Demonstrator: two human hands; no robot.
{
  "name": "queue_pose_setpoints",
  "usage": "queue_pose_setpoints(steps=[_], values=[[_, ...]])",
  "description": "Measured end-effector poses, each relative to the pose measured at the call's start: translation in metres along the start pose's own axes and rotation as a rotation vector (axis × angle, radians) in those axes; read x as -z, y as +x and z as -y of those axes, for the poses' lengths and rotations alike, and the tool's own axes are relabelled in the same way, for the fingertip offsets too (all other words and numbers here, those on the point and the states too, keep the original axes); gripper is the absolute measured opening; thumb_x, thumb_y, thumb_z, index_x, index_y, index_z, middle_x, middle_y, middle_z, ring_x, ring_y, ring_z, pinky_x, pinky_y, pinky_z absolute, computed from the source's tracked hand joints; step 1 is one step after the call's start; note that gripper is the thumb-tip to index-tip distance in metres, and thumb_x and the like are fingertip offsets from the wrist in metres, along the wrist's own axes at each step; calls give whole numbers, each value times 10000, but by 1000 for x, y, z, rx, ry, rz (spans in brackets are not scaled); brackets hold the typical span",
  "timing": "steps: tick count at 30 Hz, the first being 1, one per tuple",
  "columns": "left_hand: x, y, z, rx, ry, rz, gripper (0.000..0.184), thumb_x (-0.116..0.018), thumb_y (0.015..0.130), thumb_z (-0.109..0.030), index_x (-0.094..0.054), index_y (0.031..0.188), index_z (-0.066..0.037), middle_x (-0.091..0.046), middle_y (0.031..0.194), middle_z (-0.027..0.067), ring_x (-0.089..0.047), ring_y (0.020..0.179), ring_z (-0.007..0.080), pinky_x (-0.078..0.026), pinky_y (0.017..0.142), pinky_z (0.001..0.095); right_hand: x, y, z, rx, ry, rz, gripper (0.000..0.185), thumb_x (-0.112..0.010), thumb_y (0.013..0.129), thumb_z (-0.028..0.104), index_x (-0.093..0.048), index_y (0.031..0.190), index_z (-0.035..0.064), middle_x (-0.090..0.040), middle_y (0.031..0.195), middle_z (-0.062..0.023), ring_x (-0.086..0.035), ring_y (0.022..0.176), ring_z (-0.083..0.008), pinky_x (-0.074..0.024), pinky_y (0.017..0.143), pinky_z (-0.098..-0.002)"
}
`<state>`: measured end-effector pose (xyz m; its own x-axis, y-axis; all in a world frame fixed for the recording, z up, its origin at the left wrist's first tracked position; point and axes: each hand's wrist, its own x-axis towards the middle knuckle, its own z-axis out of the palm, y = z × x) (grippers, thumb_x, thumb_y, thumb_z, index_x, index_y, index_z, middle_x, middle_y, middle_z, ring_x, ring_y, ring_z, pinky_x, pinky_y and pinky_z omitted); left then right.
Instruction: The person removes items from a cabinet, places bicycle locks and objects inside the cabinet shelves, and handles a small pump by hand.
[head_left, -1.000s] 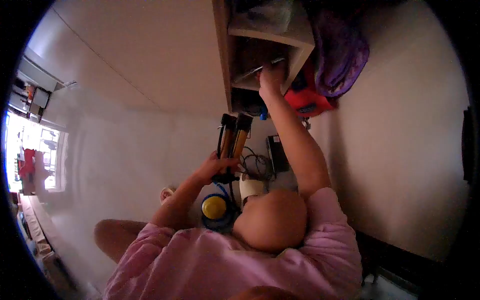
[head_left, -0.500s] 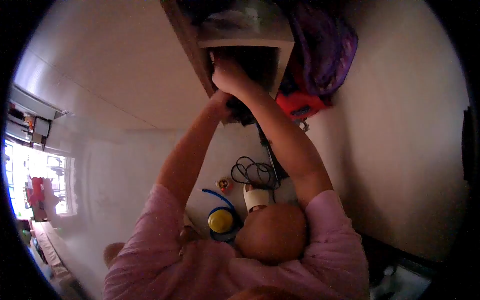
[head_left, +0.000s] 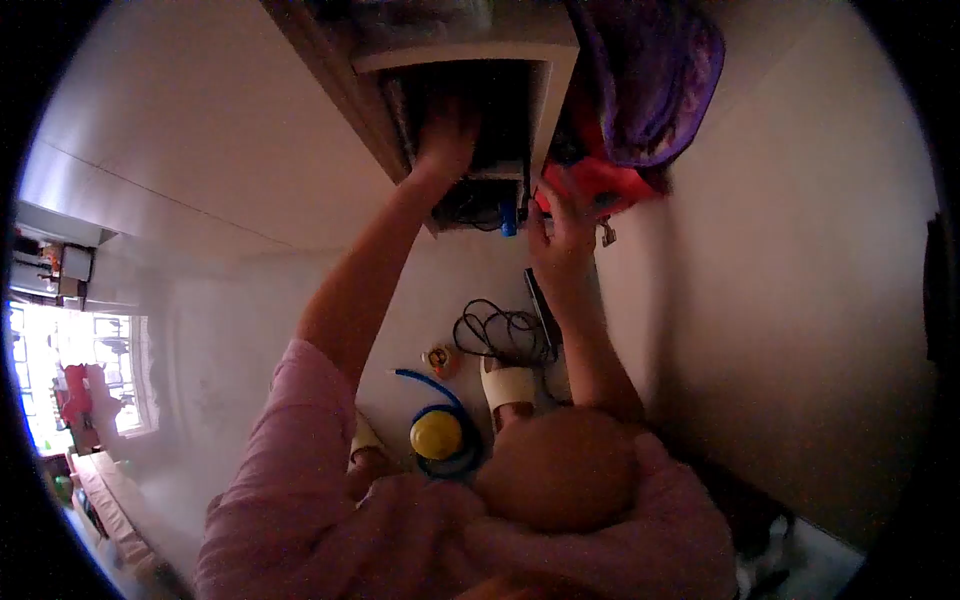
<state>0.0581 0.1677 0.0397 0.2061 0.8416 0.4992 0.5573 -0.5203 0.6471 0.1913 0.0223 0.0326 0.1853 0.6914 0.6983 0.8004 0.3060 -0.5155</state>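
Observation:
My left hand (head_left: 448, 135) reaches into the dark upper compartment of a pale shelf unit (head_left: 545, 115). Its fingers fade into shadow, so whatever they touch or hold is hidden. At the unit's right side is my right hand (head_left: 562, 235), its fingers stretched upward and the thumb apart, with nothing visible in it. Just left of that hand, a blue object (head_left: 508, 218) shows at the lower compartment, beside dark cable-like shapes. A red bag or cloth (head_left: 600, 190) hangs right behind my right fingers.
A purple-edged bag (head_left: 660, 90) hangs right of the unit. On the floor lie a coiled black cable (head_left: 490, 330), a dark bar (head_left: 543, 305), a small round orange-and-clear item (head_left: 437, 360), and a yellow foot pump (head_left: 436, 435) with a blue hose (head_left: 425, 380), near my feet in light sandals.
My right hand has come out of the upper compartment and moved down to the unit's right side. My left hand has gone deeper inside. The lower compartment and blue object now show.

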Motion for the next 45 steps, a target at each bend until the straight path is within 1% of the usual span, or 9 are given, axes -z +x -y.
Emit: queue_pose_setpoints(steps=[5, 7, 8, 13, 22, 29, 35, 40, 45], values=[[17, -40, 4, -489, 625, 82, 476, -561, 767, -170, -423, 1207, -50, -423, 1217, 199, -445, 1078, 352, -382, 905, 416, -6, -29, -18, -202, 90, 87, 383, -609, 770, 177, -490, 1115, 58, -596, 929, -126, -561, 862, -300, -452, 745, -386], [27, -40, -11, -171, 515, 368, 542, -581, 743, -162, -385, 1239, -67, -407, 1233, 186, -441, 1082, 342, -395, 893, 411, -5, -38, -16, -616, 422, 374, 413, -604, 785, 195, -464, 1149, 60, -605, 908, -126, -587, 791, -289, -477, 696, -358], [31, -39, -17, -11, 454, 504, 576, -591, 731, -158, -366, 1255, -76, -399, 1241, 179, -438, 1083, 338, -402, 887, 409, -10, -42, -18, -523, 395, 310, 409, -597, 792, 200, -463, 1152, 60, -606, 903, -129, -592, 767, -283, -483, 673, -349], [25, -45, -12, -392, 541, 195, 728, -614, 687, -108, -251, 1316, -66, -490, 1103, 183, -531, 938, 304, -472, 769, 363, -46, -19, -9, 76, 167, -23, 299, -579, 810, 187, -537, 1078, 59, -630, 872, -116, -619, 699, -253, -490, 607, -315], [1, -50, 21, -257, 740, 167, 727, -552, 708, -41, -183, 1335, -34, -512, 1015, 226, -560, 860, 308, -495, 691, 353, -78, 62, -6, 101, -368, 422, 324, -546, 749, 87, -542, 1073, 70, -612, 736, -145, -607, 666, -279, -488, 576, -419], [5, -48, -16, 44, 497, 120, 688, -495, 732, -3, -187, 1343, -78, -365, 1208, 258, -497, 966, 405, -468, 775, 411, -49, 19, -13, 155, -12, 64, 385, -556, 732, 11, -496, 1109, 61, -527, 1002, -171, -531, 899, -336, -464, 719, -394], [-13, -63, 10, -249, 388, 87, 719, -555, 720, -44, -191, 1339, -63, -190, 1324, 283, -218, 1212, 444, -263, 997, 419, -56, 23, -3, 270, 54, 7, 448, -551, 730, 10, -468, 1162, 95, -435, 1186, -156, -464, 1016, -343, -430, 811, -411], [-14, -77, 9, -267, 464, 13, 765, -602, 684, -45, -204, 1337, -73, -150, 1351, 267, -189, 1238, 427, -250, 1005, 426, -61, 56, 3, 263, -250, 316, 414, -478, 777, 95, -458, 1190, 74, -415, 1221, -172, -480, 953, -330, -384, 822, -493], [-7, -75, 13, -315, 440, 94, 779, -592, 676, -12, -208, 1345, -121, -156, 1370, 224, -229, 1231, 410, -283, 986, 436, -53, 42, 3, 280, -423, 230, 447, -471, 769, 68, -416, 1210, 25, -355, 1271, -148, -407, 1086, -352, -412, 873, -399]])
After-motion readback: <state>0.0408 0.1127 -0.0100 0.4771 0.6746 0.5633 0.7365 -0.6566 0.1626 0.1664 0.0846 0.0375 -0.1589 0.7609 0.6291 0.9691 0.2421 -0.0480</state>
